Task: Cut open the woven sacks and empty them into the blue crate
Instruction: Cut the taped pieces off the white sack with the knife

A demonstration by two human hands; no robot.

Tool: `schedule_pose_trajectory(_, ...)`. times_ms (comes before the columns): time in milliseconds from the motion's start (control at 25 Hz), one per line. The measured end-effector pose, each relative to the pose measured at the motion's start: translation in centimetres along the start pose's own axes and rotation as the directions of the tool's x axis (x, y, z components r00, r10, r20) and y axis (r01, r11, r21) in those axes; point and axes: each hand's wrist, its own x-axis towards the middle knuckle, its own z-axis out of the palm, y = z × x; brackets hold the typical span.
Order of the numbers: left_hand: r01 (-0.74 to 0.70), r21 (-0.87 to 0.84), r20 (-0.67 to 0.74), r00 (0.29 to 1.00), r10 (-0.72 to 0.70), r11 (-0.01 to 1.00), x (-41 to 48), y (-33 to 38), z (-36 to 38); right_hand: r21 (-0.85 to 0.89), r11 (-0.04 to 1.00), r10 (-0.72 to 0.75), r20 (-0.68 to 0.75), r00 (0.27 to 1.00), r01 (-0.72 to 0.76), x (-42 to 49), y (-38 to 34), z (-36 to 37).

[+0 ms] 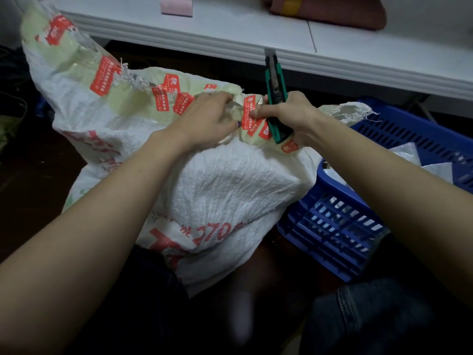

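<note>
A bulging white woven sack [225, 190] with red print stands in front of me, its top bound in pale tape with red labels. My left hand [207, 119] grips the taped top of the sack. My right hand [291, 116] holds a green utility knife [276, 96], its tip pointing up and away, while the fingers also pinch the tape. A second sack [74, 80], torn open at the top, lies behind on the left. The blue crate [332, 221] stands on the floor to the right, with pale plastic packets inside.
A white table edge [230, 37] runs across the top, carrying a pink object [176, 5] and a reddish-brown bundle [325, 8]. The floor around is dark. My knees, in dark jeans [371, 316], show at the bottom.
</note>
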Motion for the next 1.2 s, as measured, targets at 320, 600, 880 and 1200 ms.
schedule_pose_trajectory(320,-0.050,-0.266,-0.132,0.991,0.015,0.963,0.0,1.2,0.3,-0.474,0.847,-0.279,-0.015,0.960,0.239,-2.8,-1.4,-3.3)
schedule_pose_trajectory(600,0.009,-0.299,-0.109,0.993,-0.043,0.954,-0.1,1.4,-0.1,-0.874,0.317,-0.315,0.268,0.910,0.368,-4.6,-3.3,-6.1)
schedule_pose_trajectory(880,-0.001,-0.265,-0.101,0.994,-0.027,0.964,-0.2,1.2,0.0,-0.921,0.184,-0.257,0.292,0.921,0.343,-3.5,-3.2,-5.6)
schedule_pose_trajectory(1200,0.037,-0.237,-0.066,0.996,-0.054,0.971,-0.4,1.0,0.1,-0.936,0.042,-0.273,0.327,0.905,0.350,-2.8,-3.2,-4.1)
